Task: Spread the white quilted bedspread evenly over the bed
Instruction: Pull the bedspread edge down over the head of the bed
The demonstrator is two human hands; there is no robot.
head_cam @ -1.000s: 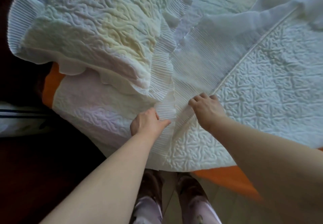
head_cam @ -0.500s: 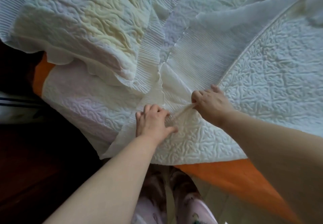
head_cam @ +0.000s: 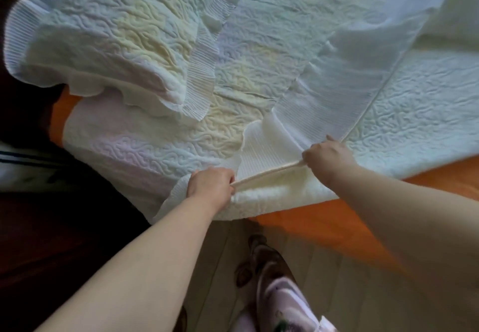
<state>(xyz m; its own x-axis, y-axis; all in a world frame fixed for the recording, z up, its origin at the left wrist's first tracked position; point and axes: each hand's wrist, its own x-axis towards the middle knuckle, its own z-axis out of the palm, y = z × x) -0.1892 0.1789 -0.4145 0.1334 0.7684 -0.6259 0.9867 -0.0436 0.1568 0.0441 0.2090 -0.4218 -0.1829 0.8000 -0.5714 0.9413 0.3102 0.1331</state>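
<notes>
- The white quilted bedspread (head_cam: 414,114) lies rumpled over the bed (head_cam: 311,217) and fills the view from nine o'clock round through twelve to three o'clock.
- At ten o'clock the bedspread is folded back on itself in a thick doubled lobe, and its pleated frill (head_cam: 202,77) hangs down the fold's edge toward the centre.
- The left hand (head_cam: 211,185), just off centre at seven o'clock, has its fingers curled tight and pinches the bedspread's piped seam (head_cam: 267,173).
- The right hand (head_cam: 328,156), at three o'clock, also has curled fingers and pinches the same seam further along.
- The seam runs taut in a straight line between the two hands, lifted slightly off the quilting below it.
- A ribbed panel of frill sits just past the seam, at its twelve o'clock side, between the hands.
- The bed's orange cover shows bare under the bedspread's near edge at five o'clock, and as a sliver at nine o'clock.
- The pale floor (head_cam: 223,267) shows at six o'clock, with a slippered foot (head_cam: 261,256) and a light printed trouser leg (head_cam: 282,303) on it.
- The area at eight o'clock is too dark to make out.
</notes>
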